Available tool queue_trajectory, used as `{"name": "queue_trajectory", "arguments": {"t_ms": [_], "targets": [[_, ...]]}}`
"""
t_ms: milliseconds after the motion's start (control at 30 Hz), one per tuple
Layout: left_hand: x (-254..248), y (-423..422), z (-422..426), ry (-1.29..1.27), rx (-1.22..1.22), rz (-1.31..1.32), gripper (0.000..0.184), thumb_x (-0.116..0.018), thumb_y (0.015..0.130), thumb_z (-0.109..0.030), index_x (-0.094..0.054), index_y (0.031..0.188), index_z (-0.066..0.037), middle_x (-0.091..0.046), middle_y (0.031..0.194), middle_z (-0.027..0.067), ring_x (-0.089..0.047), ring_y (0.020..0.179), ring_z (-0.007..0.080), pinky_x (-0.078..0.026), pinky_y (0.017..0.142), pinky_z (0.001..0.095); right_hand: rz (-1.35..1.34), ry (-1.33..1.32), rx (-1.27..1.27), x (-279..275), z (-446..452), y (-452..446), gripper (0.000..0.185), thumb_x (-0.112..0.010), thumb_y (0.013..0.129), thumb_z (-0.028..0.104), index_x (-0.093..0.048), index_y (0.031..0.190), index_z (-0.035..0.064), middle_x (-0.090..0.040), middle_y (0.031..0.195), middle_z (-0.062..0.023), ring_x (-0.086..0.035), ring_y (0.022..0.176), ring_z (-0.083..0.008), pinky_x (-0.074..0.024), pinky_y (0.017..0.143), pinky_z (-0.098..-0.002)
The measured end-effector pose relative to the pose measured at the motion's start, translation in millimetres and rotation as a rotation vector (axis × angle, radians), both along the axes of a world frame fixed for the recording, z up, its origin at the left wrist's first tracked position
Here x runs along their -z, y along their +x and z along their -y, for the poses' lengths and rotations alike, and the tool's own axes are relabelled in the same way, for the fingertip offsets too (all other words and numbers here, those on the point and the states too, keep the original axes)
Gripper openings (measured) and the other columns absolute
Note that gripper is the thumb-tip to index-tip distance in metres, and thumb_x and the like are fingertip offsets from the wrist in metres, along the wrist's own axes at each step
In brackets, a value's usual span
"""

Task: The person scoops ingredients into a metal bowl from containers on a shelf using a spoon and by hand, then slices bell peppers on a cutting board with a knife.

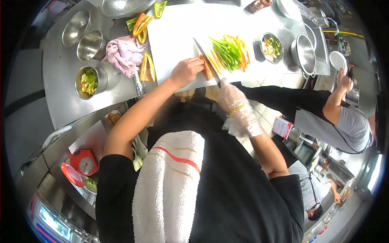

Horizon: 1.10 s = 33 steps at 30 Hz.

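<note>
An orange pepper piece point(206, 69) is pinned to the white cutting board point(172, 48) near its front edge, held under the bent fingertips of the bare left hand point(186, 73). A knife point(206, 56) is gripped by the right hand point(233, 99), which is covered by a clear plastic glove (a yellow band is worn at the wrist). The blade is set right alongside the piece, between it and a heap of green and orange strips point(228, 53); whether the piece is touched by the steel cannot be told. To the right, mixed cut pieces are held in a small metal bowl point(272, 61). Beyond the board's left edge, a pink cloth point(123, 54) is crumpled near a yellow-orange pepper slab point(147, 69), and green pieces are contained in a metal pot point(102, 79).
</note>
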<state>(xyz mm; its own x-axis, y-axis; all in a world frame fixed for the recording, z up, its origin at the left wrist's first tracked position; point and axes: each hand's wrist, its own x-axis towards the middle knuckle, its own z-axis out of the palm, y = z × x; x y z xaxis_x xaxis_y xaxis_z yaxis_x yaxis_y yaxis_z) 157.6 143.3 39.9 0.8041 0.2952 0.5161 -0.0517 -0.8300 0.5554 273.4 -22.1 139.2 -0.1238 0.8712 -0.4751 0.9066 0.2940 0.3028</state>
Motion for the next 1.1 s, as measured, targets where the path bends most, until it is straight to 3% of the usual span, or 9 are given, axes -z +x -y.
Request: {"name": "queue_trajectory", "arguments": {"t_ms": [100,333,433,700,767,967,1033,1067,1100], "targets": [[5,1,2,-0.004,0.001,0.054,0.014,-0.054,0.072,-0.001,-0.064,0.081,0.000,-0.064,0.092,0.0095,-0.063,0.089,0.0256,-0.053,0.073,0.0344,-0.384,0.421,0.374,57,-1,4,0.014,-0.053,0.078,0.010,-0.061,0.082,-0.0011,-0.058,0.082,-0.0154,-0.062,0.070,-0.0204,-0.0500,0.062,-0.0315],[2,-1,-2,-0.037,0.033,-0.045,0.014,-0.052,0.073,-0.002,-0.064,0.081,-0.001,-0.065,0.095,0.0090,-0.062,0.093,0.0247,-0.054,0.075,0.0338,-0.062,-0.109,-0.041,0,-11,4,0.008,-0.051,0.078,0.007,-0.058,0.079,0.0026,-0.056,0.078,-0.0126,-0.058,0.073,-0.0228,-0.0476,0.066,-0.0318],[11,2,-1,-0.024,0.010,0.012,0.012,-0.052,0.073,-0.003,-0.063,0.079,-0.001,-0.065,0.094,0.0088,-0.062,0.095,0.0246,-0.054,0.076,0.0332,-0.495,0.289,0.656,42,-3,-4,0.007,-0.053,0.079,0.009,-0.058,0.080,0.0043,-0.057,0.073,-0.0115,-0.057,0.069,-0.0229,-0.0471,0.063,-0.0328],[0,-2,-1,-0.046,0.028,-0.073,0.012,-0.051,0.073,-0.001,-0.062,0.078,0.000,-0.064,0.092,0.0097,-0.062,0.093,0.0257,-0.053,0.075,0.0344,-0.038,-0.203,0.066,-10,-14,-11,0.015,-0.050,0.083,0.007,-0.060,0.094,0.0067,-0.060,0.070,-0.0107,-0.060,0.072,-0.0292,-0.0482,0.065,-0.0381],[2,-2,1,-0.060,0.029,-0.121,0.012,-0.051,0.072,-0.001,-0.061,0.077,0.000,-0.063,0.091,0.0099,-0.062,0.092,0.0259,-0.053,0.074,0.0348,-0.458,0.307,0.674,26,5,-18,0.016,-0.049,0.083,0.007,-0.057,0.096,0.0034,-0.059,0.070,-0.0111,-0.060,0.071,-0.0285,-0.0487,0.064,-0.0362],[2,4,-5,-0.005,0.010,0.037,0.009,-0.052,0.071,0.000,-0.060,0.075,0.001,-0.061,0.089,0.0101,-0.060,0.090,0.0265,-0.053,0.072,0.0349,-0.465,0.345,0.505,34,-32,12,0.015,-0.048,0.084,0.010,-0.056,0.090,-0.0005,-0.061,0.071,-0.0158,-0.062,0.064,-0.0291,-0.0498,0.059,-0.0394],[7,-1,1,0.014,0.018,-0.015,0.010,-0.052,0.070,0.000,-0.061,0.076,0.000,-0.061,0.091,0.0100,-0.060,0.091,0.0272,-0.053,0.073,0.0350,-0.114,-0.069,-0.034,19,-10,5,0.016,-0.048,0.085,0.012,-0.057,0.090,0.0001,-0.063,0.073,-0.0159,-0.065,0.067,-0.0288,-0.0497,0.059,-0.0418],[7,-1,1,0.010,0.012,-0.015,0.010,-0.052,0.070,0.000,-0.061,0.076,0.000,-0.061,0.091,0.0100,-0.060,0.091,0.0272,-0.053,0.073,0.0350,-0.415,0.124,0.704,9,-8,-15,0.018,-0.048,0.085,0.013,-0.057,0.093,0.0003,-0.063,0.074,-0.0180,-0.066,0.073,-0.0330,-0.0493,0.063,-0.0452],[6,0,1,0.012,0.004,0.023,0.009,-0.052,0.071,0.000,-0.060,0.075,0.000,-0.061,0.091,0.0097,-0.060,0.091,0.0269,-0.053,0.073,0.0349,-0.414,0.120,0.704,18,-8,-17,0.018,-0.048,0.085,0.013,-0.057,0.093,0.0003,-0.063,0.074,-0.0180,-0.066,0.073,-0.0330,-0.0493,0.063,-0.0452]]}}
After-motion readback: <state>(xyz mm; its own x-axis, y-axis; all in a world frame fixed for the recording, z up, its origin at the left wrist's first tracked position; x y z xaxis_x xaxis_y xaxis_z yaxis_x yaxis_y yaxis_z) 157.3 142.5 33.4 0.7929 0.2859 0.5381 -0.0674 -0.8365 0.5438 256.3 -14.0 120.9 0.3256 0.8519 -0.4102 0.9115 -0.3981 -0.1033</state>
